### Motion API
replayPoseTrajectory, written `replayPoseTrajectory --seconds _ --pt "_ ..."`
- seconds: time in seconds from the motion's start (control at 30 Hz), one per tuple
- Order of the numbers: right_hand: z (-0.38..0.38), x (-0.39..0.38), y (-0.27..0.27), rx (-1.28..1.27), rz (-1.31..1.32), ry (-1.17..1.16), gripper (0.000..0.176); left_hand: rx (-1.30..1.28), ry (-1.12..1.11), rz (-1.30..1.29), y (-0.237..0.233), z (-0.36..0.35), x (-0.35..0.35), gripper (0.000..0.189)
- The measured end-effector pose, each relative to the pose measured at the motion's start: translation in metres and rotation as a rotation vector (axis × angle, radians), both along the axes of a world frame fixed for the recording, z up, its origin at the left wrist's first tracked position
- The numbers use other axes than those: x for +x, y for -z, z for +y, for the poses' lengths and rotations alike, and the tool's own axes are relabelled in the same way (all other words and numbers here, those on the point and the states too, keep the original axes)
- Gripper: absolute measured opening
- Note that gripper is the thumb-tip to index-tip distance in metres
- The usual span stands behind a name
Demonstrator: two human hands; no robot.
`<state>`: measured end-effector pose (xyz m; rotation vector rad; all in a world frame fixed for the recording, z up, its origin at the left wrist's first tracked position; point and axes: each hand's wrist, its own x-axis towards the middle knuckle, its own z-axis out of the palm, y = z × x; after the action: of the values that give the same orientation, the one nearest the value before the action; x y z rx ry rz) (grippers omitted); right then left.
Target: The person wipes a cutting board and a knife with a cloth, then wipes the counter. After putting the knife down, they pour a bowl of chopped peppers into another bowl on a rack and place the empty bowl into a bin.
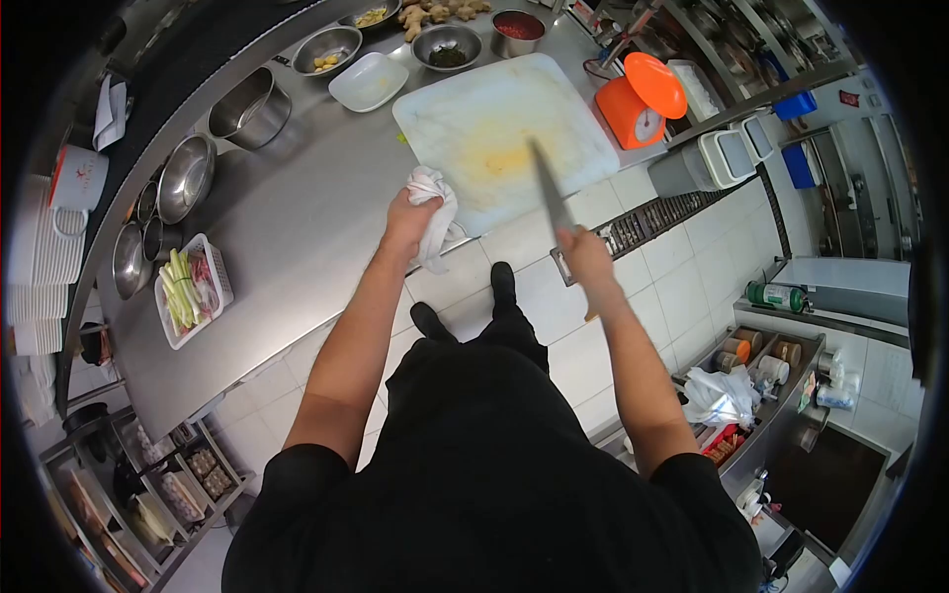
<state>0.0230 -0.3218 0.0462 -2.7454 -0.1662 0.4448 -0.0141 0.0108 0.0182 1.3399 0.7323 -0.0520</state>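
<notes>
A bunched white cloth (pixel 431 219) hangs from my left hand (pixel 408 221), whose fingers grip it at the near left corner of the cutting board. In my right hand (pixel 588 259) is a kitchen knife (pixel 550 184), its blade pointing away from me and overlapping the board's right part in this view. The white cutting board (pixel 445 119) lies on the steel counter and carries a yellow stain around its middle. A small green scrap (pixel 401 139) sits by its left edge.
Behind the board stand a white dish (pixel 369 82), metal bowls (pixel 446 47) with ingredients and ginger (pixel 427 14). An orange scale (pixel 633 112) is right of the board. Pots (pixel 249 111) and a white basket (pixel 192 291) of green stalks stand left. Floor tiles (pixel 554 316) lie below.
</notes>
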Motion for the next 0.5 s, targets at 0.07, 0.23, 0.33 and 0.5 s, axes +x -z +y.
replayPoseTrajectory --seconds 0.07,0.23,0.33,0.5 --pt "-0.006 0.007 0.007 0.009 -0.008 0.091 0.044 -0.014 -0.021 -0.016 -0.002 -0.001 0.001 0.050" --pt "0.035 -0.022 0.004 0.065 0.057 -0.027 0.044 -0.024 -0.004 -0.008 0.004 0.004 0.004 0.050" --pt "0.010 0.001 0.005 0.048 0.066 0.129 0.044 -0.045 -0.014 -0.052 0.009 0.003 0.004 0.049" --pt "0.083 -0.053 0.011 0.146 0.142 -0.042 0.044 -0.046 -0.021 -0.019 0.005 0.002 0.003 0.046"
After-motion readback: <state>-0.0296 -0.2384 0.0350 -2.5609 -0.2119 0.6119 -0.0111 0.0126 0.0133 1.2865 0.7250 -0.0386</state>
